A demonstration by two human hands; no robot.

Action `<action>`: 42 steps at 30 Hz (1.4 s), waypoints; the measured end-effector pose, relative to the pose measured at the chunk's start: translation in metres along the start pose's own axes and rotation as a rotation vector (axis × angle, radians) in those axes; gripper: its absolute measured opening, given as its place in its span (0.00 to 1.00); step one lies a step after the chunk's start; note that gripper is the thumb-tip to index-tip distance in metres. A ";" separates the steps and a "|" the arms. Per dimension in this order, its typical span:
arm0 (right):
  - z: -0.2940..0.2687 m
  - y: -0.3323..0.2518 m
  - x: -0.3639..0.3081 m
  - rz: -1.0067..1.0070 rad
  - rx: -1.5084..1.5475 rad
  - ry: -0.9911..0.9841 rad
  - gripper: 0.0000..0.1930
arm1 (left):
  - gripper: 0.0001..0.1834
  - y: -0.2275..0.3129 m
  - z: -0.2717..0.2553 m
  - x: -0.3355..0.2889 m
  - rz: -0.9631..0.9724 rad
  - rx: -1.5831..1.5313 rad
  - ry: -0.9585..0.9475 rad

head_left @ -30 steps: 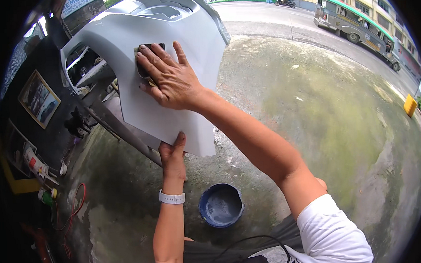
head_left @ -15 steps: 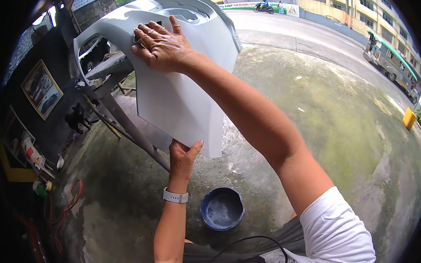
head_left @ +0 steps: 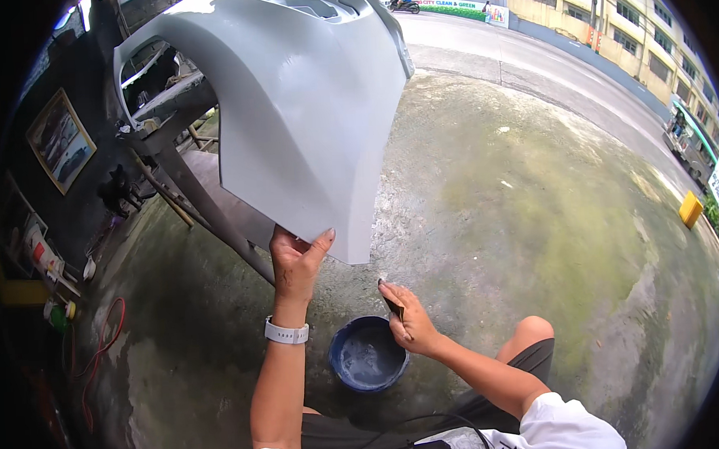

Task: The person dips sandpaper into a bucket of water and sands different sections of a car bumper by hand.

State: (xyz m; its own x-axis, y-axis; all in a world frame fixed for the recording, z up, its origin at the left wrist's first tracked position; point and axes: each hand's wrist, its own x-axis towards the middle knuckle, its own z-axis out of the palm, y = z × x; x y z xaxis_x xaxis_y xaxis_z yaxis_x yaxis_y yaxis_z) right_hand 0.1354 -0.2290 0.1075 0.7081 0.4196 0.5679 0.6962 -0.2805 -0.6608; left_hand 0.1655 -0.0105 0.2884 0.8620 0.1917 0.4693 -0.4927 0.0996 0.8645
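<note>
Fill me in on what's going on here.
A person is handling a grey panel. The left hand grips it near its lower end, thumb on the face. The right hand is off the panel, holding a dark pad near the rim of a blue bucket on the floor.

The left forearm [head_left: 277, 397] rises almost upright to the left hand [head_left: 294, 268], whose thumb [head_left: 323, 241] stretches up and right while its fingers curl partly out of sight. The right forearm [head_left: 485, 372] slants up and leftward, the right hand [head_left: 414, 324] lower, edge-on and gripping, fingertips [head_left: 387, 287] pointing up-left
</note>
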 end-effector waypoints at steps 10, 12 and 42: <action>0.163 0.079 -0.092 0.276 -0.491 -1.087 0.31 | 0.44 0.072 -0.014 0.067 0.412 0.280 0.286; 0.183 0.097 -0.118 0.305 -0.506 -1.111 0.30 | 0.47 0.087 -0.019 0.078 0.452 0.458 0.293; -0.053 -0.059 0.200 -0.674 -0.727 -0.070 0.39 | 0.09 0.093 -0.048 0.074 0.127 -0.089 0.083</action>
State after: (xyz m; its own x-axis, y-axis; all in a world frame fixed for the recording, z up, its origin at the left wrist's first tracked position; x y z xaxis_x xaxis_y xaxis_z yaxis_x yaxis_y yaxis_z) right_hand 0.2421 -0.1737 0.2864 0.1452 0.7296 0.6682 0.8703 -0.4155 0.2646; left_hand 0.1776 0.0601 0.3946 0.7815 0.2875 0.5537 -0.6084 0.1546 0.7784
